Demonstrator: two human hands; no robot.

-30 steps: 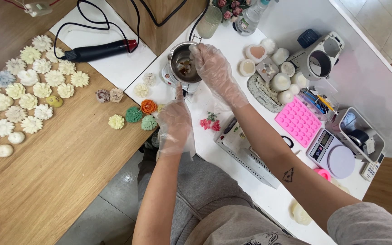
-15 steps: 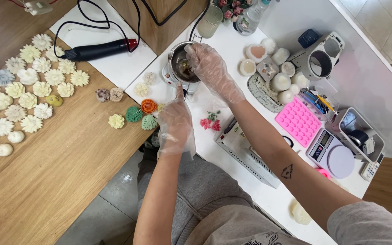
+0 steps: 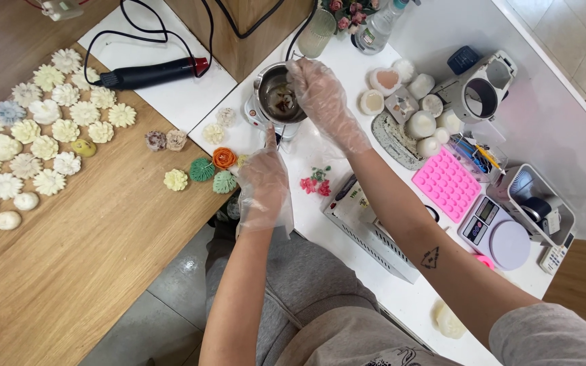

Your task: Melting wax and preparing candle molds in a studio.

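Right hand [image 3: 325,102], in a loose clear plastic glove, upper centre of frame: fingertips bunched together over the rim of a small metal melting pot [image 3: 276,100], reaching down into its mouth. Whether anything is pinched between them cannot be told; the glove film hides the tips. Inside the pot, dark liquid with pale and brownish lumps.

Left hand [image 3: 263,181], also gloved, just below the pot: fingers curled closed around the pot's handle [image 3: 274,139], index finger laid straight along it toward the pot. The pot sits on a small white hot plate [image 3: 255,114] on the white table [image 3: 401,298].

Just right of the left hand, a small cluster of pink and green wax pieces [image 3: 315,181] on the white table. Left of it, at the edge of the wooden table [image 3: 89,271], orange, green and cream wax flowers [image 3: 213,169].

Further left, upper left of frame: rows of cream, white and pale blue flower-shaped candles [image 3: 42,129] on the wood. Above them a black heat gun [image 3: 147,73] with red end on a white board.

Right of the pot: round white and heart-shaped candles [image 3: 415,115] around a grey tray, then a pink silicone mould [image 3: 447,181], a digital scale [image 3: 496,234] with round lilac platform, a white bin [image 3: 537,203] at right edge. A white box [image 3: 367,224] lies under the right forearm.
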